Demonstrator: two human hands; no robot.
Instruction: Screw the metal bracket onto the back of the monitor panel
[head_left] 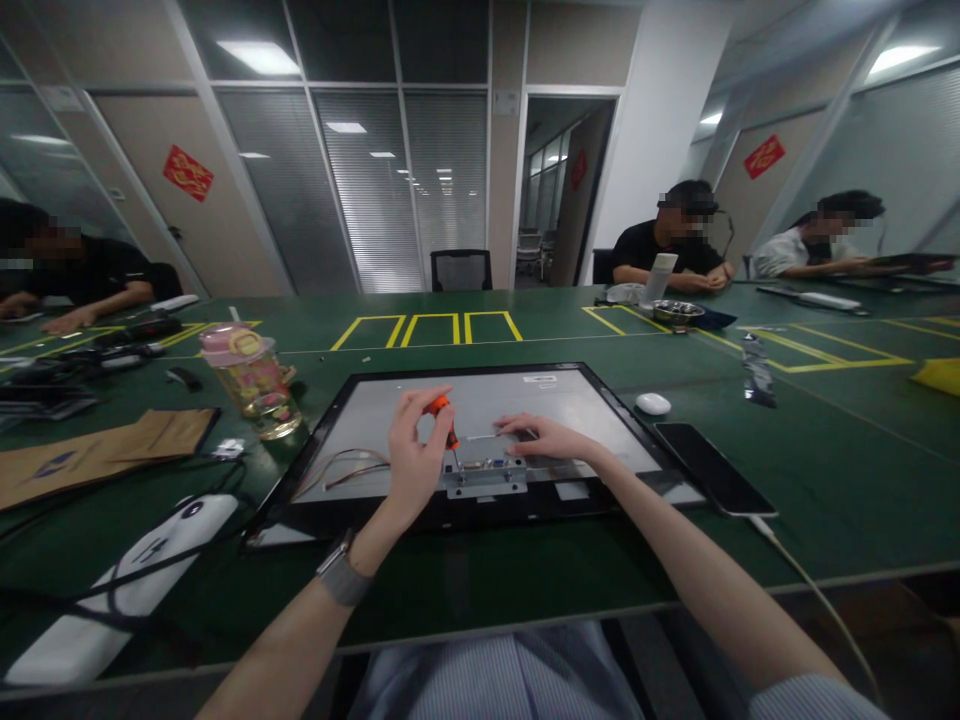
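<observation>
My left hand [420, 445], with a watch [345, 572] on its wrist, grips an orange screwdriver [448, 425] between thumb and fingers. The screwdriver stands nearly upright, its tip down at the left end of a metal bracket [486, 482] with several connectors. That bracket lies along the near side of a flat display panel [600, 420], its grey back facing up. My right hand [544, 440] rests on the panel just right of the connectors, fingers spread and pointing left. Thin wires [349, 468] lie on the panel at the left.
Left are a drink bottle [251, 385], a paper bag [112, 450] and a white power strip [131, 590] with black cables. Right are a white case [652, 404], a phone [712, 465] on a cable and a metal bowl [677, 312]. Several people sit around the green table [840, 480].
</observation>
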